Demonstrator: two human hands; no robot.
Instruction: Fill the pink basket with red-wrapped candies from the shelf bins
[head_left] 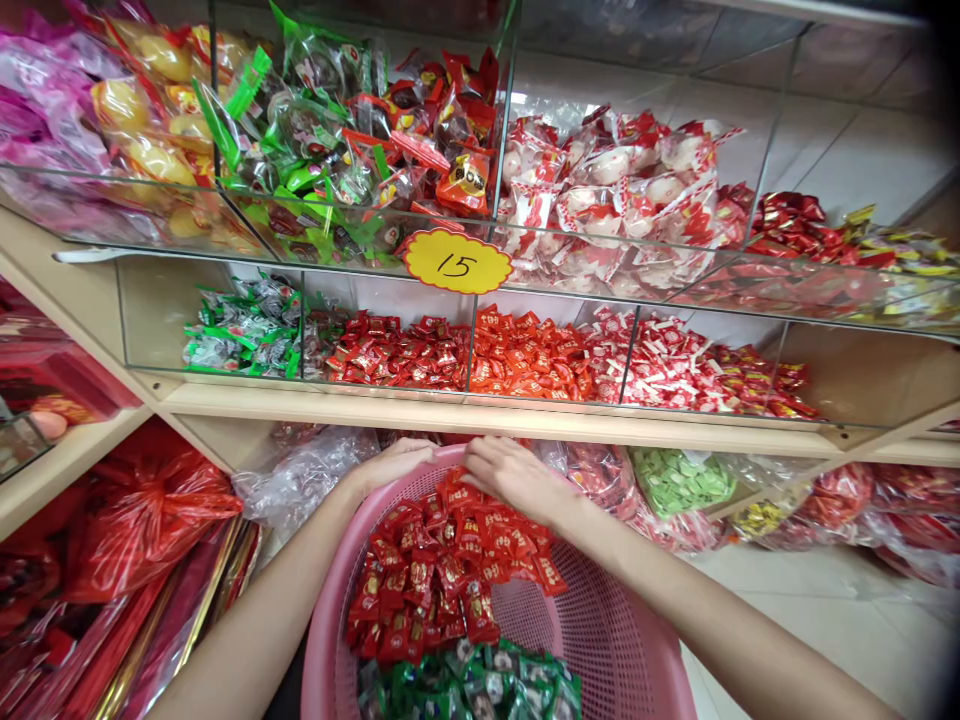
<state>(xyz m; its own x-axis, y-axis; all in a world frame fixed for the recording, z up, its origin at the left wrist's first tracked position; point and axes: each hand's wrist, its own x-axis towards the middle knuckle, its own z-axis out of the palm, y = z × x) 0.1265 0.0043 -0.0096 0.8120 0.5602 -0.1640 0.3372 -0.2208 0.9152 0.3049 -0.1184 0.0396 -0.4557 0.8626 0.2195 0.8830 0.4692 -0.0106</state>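
A pink perforated basket (645, 640) fills the lower middle of the view, with red-wrapped candies (420, 570) and green-wrapped candies (480, 680) inside. My left hand (394, 462) is closed on the basket's far rim, fingers toward the shelf. Beside it, my right hand (514, 480) reaches over the same rim above the red candies; its fingers are bent and close together, and what they hold, if anything, is hidden.
Above are two shelf rows (525, 412) with clear bins of wrapped candies and a yellow price tag (457, 262) reading 15. Bagged candies (682, 480) lie under the shelf. A red plastic bag (150, 520) is at left.
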